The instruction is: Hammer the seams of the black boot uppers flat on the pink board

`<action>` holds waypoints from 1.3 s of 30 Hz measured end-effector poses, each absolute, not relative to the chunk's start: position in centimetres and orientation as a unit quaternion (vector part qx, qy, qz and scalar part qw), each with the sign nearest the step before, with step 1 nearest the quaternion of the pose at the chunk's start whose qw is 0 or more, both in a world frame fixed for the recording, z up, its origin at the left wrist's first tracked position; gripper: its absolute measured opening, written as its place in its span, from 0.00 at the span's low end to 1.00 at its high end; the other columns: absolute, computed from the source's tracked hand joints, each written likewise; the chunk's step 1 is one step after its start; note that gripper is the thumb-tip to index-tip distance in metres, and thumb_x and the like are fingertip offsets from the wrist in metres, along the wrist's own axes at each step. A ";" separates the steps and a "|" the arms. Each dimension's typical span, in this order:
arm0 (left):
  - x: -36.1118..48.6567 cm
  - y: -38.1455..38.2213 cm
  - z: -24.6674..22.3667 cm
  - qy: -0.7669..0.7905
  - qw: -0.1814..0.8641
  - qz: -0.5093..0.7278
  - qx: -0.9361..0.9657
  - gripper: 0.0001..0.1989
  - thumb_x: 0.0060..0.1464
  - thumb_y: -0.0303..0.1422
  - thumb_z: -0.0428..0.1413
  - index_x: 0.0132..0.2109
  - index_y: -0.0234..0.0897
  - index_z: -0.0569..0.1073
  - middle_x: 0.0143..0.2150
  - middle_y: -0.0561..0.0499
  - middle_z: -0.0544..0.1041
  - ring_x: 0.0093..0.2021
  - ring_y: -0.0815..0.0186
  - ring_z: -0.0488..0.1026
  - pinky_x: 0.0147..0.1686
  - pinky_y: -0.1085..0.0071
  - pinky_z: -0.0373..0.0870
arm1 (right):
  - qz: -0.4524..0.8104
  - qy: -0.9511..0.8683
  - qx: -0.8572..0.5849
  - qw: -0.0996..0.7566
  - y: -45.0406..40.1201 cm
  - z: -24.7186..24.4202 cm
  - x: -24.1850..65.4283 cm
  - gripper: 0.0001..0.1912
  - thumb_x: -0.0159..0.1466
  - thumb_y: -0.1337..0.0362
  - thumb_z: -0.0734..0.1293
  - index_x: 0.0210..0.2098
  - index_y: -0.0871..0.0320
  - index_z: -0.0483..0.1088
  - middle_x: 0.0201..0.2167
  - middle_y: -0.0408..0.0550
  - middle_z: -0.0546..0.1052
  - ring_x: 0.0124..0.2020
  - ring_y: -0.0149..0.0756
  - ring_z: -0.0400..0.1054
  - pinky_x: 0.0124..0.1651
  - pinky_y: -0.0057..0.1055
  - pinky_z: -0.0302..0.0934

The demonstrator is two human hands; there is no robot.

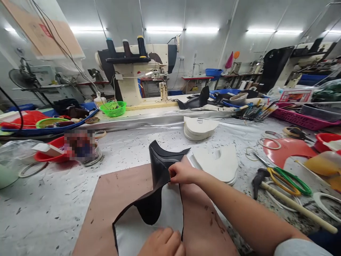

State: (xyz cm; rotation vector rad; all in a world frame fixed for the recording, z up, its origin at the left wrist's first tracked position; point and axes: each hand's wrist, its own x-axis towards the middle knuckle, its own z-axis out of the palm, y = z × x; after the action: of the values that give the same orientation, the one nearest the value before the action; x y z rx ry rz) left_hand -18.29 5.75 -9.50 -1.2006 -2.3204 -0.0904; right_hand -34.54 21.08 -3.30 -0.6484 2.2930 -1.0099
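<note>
We are pinching the black piece (pixel 158 169) between the closed thumb and fingers of our right hand (pixel 183 172), while our left hand (pixel 163 243) is resting with curled fingers on its pale backing toward the near side of the brown board (pixel 119 190), though we cannot tell whether it is gripping anything. The piece is stretching to the board's far edge, nearer the right corner, and curling upward there, so we are judging it light, supple, slightly springy, hardly fragile, perhaps slippery on its smooth face, and favouring a hold along its dark rim.
</note>
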 end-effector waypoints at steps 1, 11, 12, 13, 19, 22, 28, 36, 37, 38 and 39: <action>-18.6 5.7 -9.1 -0.856 0.265 -0.019 -0.444 0.14 0.57 0.25 0.42 0.30 0.38 0.69 0.25 0.52 0.71 0.22 0.68 0.65 0.22 0.71 0.62 | -0.366 0.858 -0.245 0.265 21.0 -3.5 -34.7 0.05 0.48 0.70 0.70 0.21 0.58 0.68 0.21 0.38 0.69 0.25 0.29 0.63 0.24 0.24 0.52; -19.7 4.1 -8.3 -0.898 0.166 0.033 -0.407 0.41 0.57 0.48 0.46 0.66 0.31 0.37 0.58 0.40 0.65 0.55 0.55 0.64 0.51 0.66 0.60 | -0.283 0.906 -0.285 0.134 20.7 -4.2 -33.9 0.09 0.52 0.76 0.65 0.32 0.59 0.67 0.34 0.47 0.73 0.37 0.37 0.66 0.36 0.29 0.59; -19.7 4.1 -8.2 -0.897 0.166 0.028 -0.408 0.41 0.56 0.48 0.47 0.66 0.31 0.37 0.58 0.40 0.65 0.55 0.55 0.64 0.51 0.66 0.61 | -0.271 0.914 -0.283 0.108 20.6 -4.2 -33.1 0.11 0.54 0.78 0.62 0.35 0.60 0.68 0.38 0.51 0.72 0.42 0.40 0.65 0.41 0.32 0.58; -19.7 4.1 -8.1 -0.898 0.168 0.025 -0.405 0.41 0.56 0.48 0.47 0.66 0.31 0.38 0.58 0.40 0.66 0.54 0.55 0.65 0.50 0.66 0.61 | -0.259 0.917 -0.290 0.088 20.4 -4.4 -32.2 0.13 0.56 0.79 0.59 0.37 0.61 0.68 0.41 0.53 0.72 0.45 0.41 0.64 0.45 0.34 0.57; -18.4 4.0 -7.9 -0.892 0.215 0.030 -0.396 0.40 0.59 0.50 0.42 0.66 0.26 0.37 0.50 0.42 0.73 0.49 0.58 0.69 0.49 0.66 0.62 | -0.290 0.846 -0.436 0.106 20.5 -6.3 -26.8 0.25 0.66 0.61 0.56 0.61 0.63 0.54 0.59 0.54 0.62 0.62 0.39 0.50 0.61 0.34 0.46; -16.6 3.5 -7.8 -0.897 0.234 0.066 -0.368 0.39 0.60 0.51 0.40 0.65 0.26 0.40 0.51 0.44 0.73 0.50 0.61 0.69 0.49 0.69 0.61 | -0.253 0.857 -0.433 0.120 20.8 -6.9 -26.1 0.33 0.66 0.48 0.52 0.64 0.62 0.47 0.63 0.55 0.53 0.65 0.45 0.38 0.65 0.45 0.34; -12.9 1.4 -7.2 -0.901 0.267 0.111 -0.323 0.34 0.61 0.47 0.39 0.64 0.25 0.47 0.49 0.45 0.75 0.49 0.64 0.69 0.45 0.72 0.63 | -0.163 0.905 -0.379 0.107 20.0 -7.3 -24.3 0.43 0.61 0.41 0.57 0.64 0.66 0.46 0.64 0.64 0.41 0.64 0.57 0.32 0.63 0.53 0.34; -13.9 -1.3 -6.9 -0.913 0.268 0.135 -0.276 0.23 0.60 0.43 0.44 0.58 0.37 0.64 0.52 0.48 0.72 0.50 0.61 0.69 0.46 0.67 0.63 | -0.197 0.803 -0.557 0.081 20.5 -5.5 -18.3 0.24 0.67 0.60 0.56 0.60 0.65 0.57 0.60 0.57 0.59 0.61 0.41 0.52 0.62 0.35 0.47; -14.0 -1.4 -6.8 -0.911 0.265 0.145 -0.281 0.26 0.60 0.44 0.43 0.60 0.35 0.60 0.55 0.46 0.70 0.52 0.60 0.68 0.48 0.66 0.62 | -0.194 0.801 -0.560 0.090 20.4 -5.1 -18.4 0.21 0.65 0.61 0.58 0.55 0.65 0.63 0.56 0.56 0.66 0.57 0.40 0.59 0.59 0.34 0.51; -14.1 -1.4 -6.7 -0.910 0.265 0.154 -0.281 0.28 0.60 0.43 0.43 0.62 0.33 0.56 0.56 0.44 0.69 0.54 0.59 0.66 0.49 0.65 0.62 | -0.188 0.805 -0.554 0.100 20.2 -4.8 -18.7 0.17 0.64 0.63 0.60 0.50 0.64 0.68 0.51 0.54 0.71 0.51 0.39 0.64 0.56 0.32 0.56; -14.2 -1.4 -6.7 -0.908 0.269 0.159 -0.278 0.29 0.61 0.43 0.42 0.64 0.31 0.52 0.57 0.42 0.68 0.55 0.58 0.65 0.49 0.64 0.61 | -0.187 0.811 -0.545 0.101 19.9 -4.5 -19.2 0.14 0.62 0.65 0.61 0.45 0.62 0.70 0.46 0.53 0.75 0.47 0.38 0.67 0.52 0.30 0.59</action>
State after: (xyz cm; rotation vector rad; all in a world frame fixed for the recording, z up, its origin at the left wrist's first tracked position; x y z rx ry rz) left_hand -14.16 -1.39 -6.70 -0.7486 -2.4494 0.4278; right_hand -19.19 19.88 -4.48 -1.6094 2.3960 -0.5513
